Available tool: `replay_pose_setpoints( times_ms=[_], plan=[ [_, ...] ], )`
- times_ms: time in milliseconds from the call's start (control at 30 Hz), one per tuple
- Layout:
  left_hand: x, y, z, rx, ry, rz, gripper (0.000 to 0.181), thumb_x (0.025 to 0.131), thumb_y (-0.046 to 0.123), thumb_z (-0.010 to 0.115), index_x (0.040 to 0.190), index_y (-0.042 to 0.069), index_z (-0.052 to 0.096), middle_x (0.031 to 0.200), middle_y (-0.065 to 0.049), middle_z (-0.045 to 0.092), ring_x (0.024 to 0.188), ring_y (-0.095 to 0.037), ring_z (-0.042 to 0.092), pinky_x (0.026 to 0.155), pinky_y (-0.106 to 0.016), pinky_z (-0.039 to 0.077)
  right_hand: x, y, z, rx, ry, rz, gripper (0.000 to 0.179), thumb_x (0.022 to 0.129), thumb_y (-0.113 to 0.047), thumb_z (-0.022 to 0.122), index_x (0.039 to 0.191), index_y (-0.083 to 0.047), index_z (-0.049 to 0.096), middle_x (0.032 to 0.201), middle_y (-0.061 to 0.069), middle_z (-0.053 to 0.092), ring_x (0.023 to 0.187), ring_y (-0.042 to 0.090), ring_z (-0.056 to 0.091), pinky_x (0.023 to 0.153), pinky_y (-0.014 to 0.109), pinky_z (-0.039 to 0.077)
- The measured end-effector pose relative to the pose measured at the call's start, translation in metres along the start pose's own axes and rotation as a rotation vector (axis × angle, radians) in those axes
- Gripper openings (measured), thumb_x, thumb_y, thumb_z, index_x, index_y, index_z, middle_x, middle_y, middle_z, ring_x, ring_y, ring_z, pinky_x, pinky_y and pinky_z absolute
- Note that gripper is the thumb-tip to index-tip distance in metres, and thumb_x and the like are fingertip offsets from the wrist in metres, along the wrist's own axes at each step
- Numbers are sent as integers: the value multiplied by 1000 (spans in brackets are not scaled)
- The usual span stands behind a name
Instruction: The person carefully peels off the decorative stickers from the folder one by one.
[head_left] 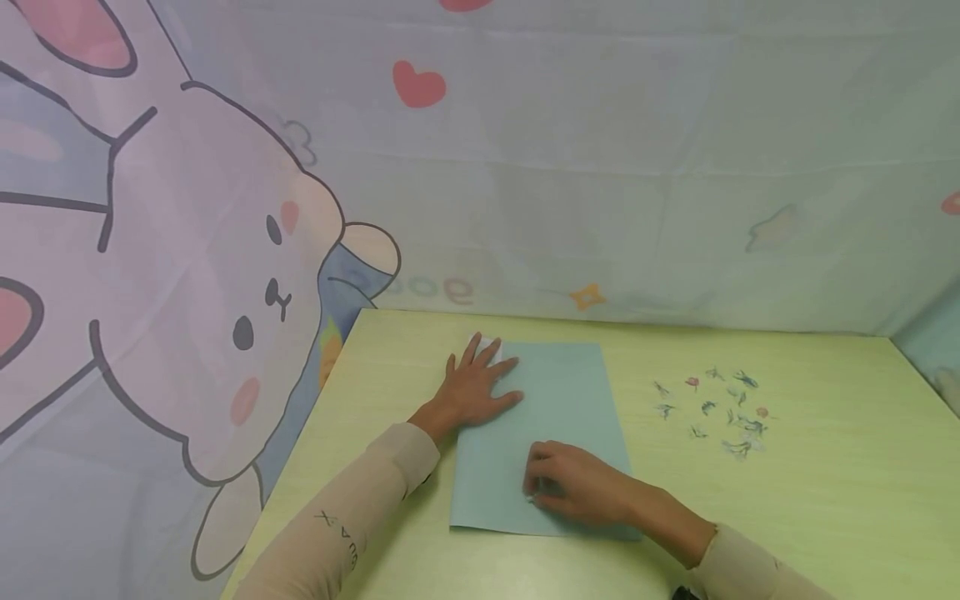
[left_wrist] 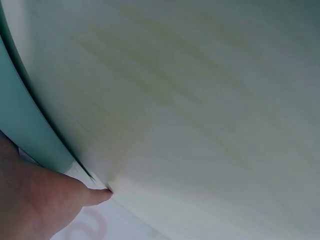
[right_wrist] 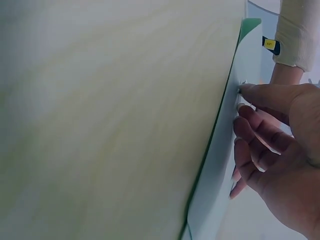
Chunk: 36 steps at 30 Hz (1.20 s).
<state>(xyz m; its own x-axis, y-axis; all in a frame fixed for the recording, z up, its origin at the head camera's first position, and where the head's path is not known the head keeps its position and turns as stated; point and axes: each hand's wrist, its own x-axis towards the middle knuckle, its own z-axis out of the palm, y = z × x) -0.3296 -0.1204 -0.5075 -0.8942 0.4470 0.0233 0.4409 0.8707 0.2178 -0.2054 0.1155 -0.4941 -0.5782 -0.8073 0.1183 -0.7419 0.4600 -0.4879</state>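
A light blue-green sheet of paper [head_left: 540,417] lies on the table. My left hand [head_left: 480,392] rests spread on its upper left corner, partly over a small white piece [head_left: 495,354]. Low on the sheet, my right hand [head_left: 577,483] has curled fingers, its thumb and forefinger pinching a small pale cut-out [head_left: 532,499]. In the right wrist view the thumb tip meets this tiny piece [right_wrist: 243,83] at the paper; the forefinger is mostly hidden. Several small flower and leaf cut-outs [head_left: 708,407] lie scattered to the right of the sheet.
The pale yellow-green table [head_left: 825,500] extends around the sheet. Behind it hangs a printed cloth [head_left: 600,167] with hearts and a large rabbit, which also covers the left side. The paper's near edge [head_left: 540,533] lies short of the forearms.
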Motion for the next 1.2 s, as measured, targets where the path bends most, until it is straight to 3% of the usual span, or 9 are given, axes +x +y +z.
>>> replay_pose_setpoints(
  times_ms=[400, 700, 967, 1200],
  plan=[
    [-1, 0, -2, -15, 2, 1, 70, 104, 68, 48, 164, 33, 44, 177, -3, 18, 164, -33, -2, 121, -73, 15, -3, 7, -3, 109, 51, -29, 13, 101, -6, 72, 102, -19, 69, 97, -12, 65, 91, 2, 61, 84, 27, 55],
    [0, 0, -1, -23, 2, 2, 69, 104, 67, 48, 163, 33, 44, 177, -4, 19, 164, -33, -2, 121, -73, 14, -9, 10, -9, 160, 77, -7, 14, 99, -2, 73, 107, -14, 75, 103, -7, 74, 96, 4, 67, 87, 29, 57],
    [0, -1, 0, -10, -6, 2, 71, 104, 70, 45, 164, 33, 42, 178, -3, 17, 164, -32, -3, 121, -73, 15, -17, 11, -30, 197, 140, 112, 13, 99, -6, 76, 107, -14, 79, 101, -9, 76, 88, 3, 67, 80, 29, 58],
    [0, -2, 0, -13, -3, 6, 71, 104, 69, 45, 165, 33, 42, 178, -3, 17, 164, -32, -4, 121, -74, 15, -37, 23, -49, 130, 224, 80, 20, 95, 3, 76, 110, -10, 77, 102, -2, 75, 87, 5, 66, 76, 29, 58]
  ],
)
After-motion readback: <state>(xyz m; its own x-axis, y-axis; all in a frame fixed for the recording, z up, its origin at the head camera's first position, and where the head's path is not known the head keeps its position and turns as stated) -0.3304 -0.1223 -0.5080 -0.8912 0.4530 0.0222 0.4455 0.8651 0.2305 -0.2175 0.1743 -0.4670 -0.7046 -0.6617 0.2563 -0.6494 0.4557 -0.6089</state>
